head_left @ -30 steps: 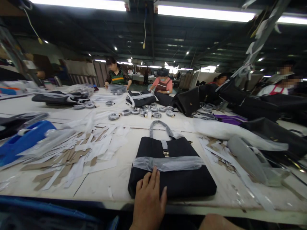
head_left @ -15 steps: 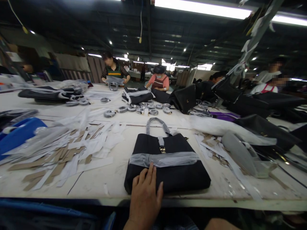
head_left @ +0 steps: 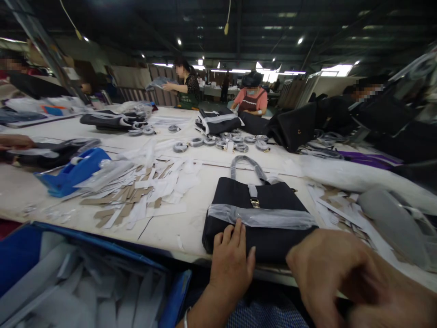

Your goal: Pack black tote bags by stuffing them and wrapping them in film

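Observation:
A black handbag [head_left: 266, 193] lies on the white table in front of me. Clear plastic film [head_left: 273, 217] runs across its front, below a gold buckle [head_left: 254, 202]. Its wrapped handle [head_left: 247, 160] arches away from me. My left hand [head_left: 230, 259] rests on the lower front of the bag, fingers stretched out, the tips touching the film. At the bag's lower right corner, close to the camera, my right hand [head_left: 331, 273] is bent downward and smeared by motion. Whether it holds anything is hidden.
Cut paper strips [head_left: 136, 196] and a blue tape dispenser [head_left: 77, 173] lie to the left. A blue bin [head_left: 112, 243] of white strips stands below the table edge. Wrapped coiled straps [head_left: 208, 141] and black bags [head_left: 221, 122] lie farther back. Co-workers [head_left: 252, 98] are across the table.
The view has turned left, so things appear farther right. My right hand has risen into view beside the bag. My left hand stays on the bag. A co-worker has turned sideways, holding a wrapped item.

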### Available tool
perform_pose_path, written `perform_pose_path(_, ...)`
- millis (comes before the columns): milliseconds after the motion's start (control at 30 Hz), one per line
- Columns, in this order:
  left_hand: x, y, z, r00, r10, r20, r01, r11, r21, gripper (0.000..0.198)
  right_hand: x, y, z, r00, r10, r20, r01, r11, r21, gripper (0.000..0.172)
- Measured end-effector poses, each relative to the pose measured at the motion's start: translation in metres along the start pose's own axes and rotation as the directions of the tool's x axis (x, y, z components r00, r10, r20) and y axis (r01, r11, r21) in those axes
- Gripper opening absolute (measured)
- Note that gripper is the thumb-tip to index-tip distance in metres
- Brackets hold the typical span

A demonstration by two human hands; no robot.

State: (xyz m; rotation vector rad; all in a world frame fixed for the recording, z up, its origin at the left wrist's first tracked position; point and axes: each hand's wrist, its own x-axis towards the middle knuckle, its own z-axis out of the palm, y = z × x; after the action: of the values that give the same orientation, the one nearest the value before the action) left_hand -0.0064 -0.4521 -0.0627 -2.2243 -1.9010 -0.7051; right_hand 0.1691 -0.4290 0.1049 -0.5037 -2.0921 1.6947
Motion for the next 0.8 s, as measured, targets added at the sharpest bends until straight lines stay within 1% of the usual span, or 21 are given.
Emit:
perform_pose_path(33, 0.000, 0.000, 0.000, 1.000, 0.003, -0.003, -0.003, 1.000, 0.000, 0.049, 0.009, 0.005, -0.002, 0.998, 0.028, -0.048, -0.033, 0.995, -0.099, 0.029)
perform_pose_path(100, 0.000, 0.000, 0.000, 1.000, 0.003, -0.009, -0.003, 1.000, -0.004, 0.048, 0.029, 0.023, -0.008, 0.983, 0.067, -0.171, -0.111, 0.958, -0.264, 0.022)
perform_pose_path(167, 0.000, 0.001, 0.001, 1.000, -0.007, -0.007, 0.007, 1.000, -0.011, 0.048, 0.048, 0.049, -0.013, 0.950, 0.094, -0.298, -0.205, 0.907, -0.367, 0.020)
perform_pose_path(200, 0.000, 0.001, 0.001, 1.000, -0.014, -0.002, 0.014, 1.000, -0.015, 0.048, 0.057, 0.062, -0.015, 0.935, 0.101, -0.339, -0.240, 0.885, -0.398, 0.021)
perform_pose_path(267, 0.000, 0.001, 0.001, 1.000, -0.020, 0.012, 0.021, 0.999, -0.027, 0.050, 0.070, 0.086, -0.018, 0.921, 0.092, -0.379, -0.270, 0.853, -0.448, 0.022)
perform_pose_path(367, 0.000, 0.002, 0.001, 0.999, -0.028, 0.029, 0.029, 0.998, -0.049, 0.051, 0.082, 0.111, -0.020, 0.919, 0.104, -0.381, -0.295, 0.822, -0.488, 0.023)
perform_pose_path(467, -0.001, 0.002, 0.000, 0.999, -0.032, 0.031, 0.034, 0.998, -0.057, 0.052, 0.088, 0.122, -0.021, 0.919, 0.133, -0.372, -0.320, 0.802, -0.504, 0.026)
perform_pose_path(567, -0.001, 0.003, 0.000, 0.999, -0.033, 0.032, 0.035, 0.998, -0.054, 0.051, 0.094, 0.125, -0.021, 0.915, 0.138, -0.380, -0.341, 0.766, -0.545, 0.030)
perform_pose_path(800, 0.001, 0.001, 0.001, 0.999, -0.028, 0.040, 0.031, 0.997, -0.071, 0.049, 0.108, 0.122, -0.023, 0.889, 0.204, -0.409, -0.442, 0.613, -0.655, 0.035)
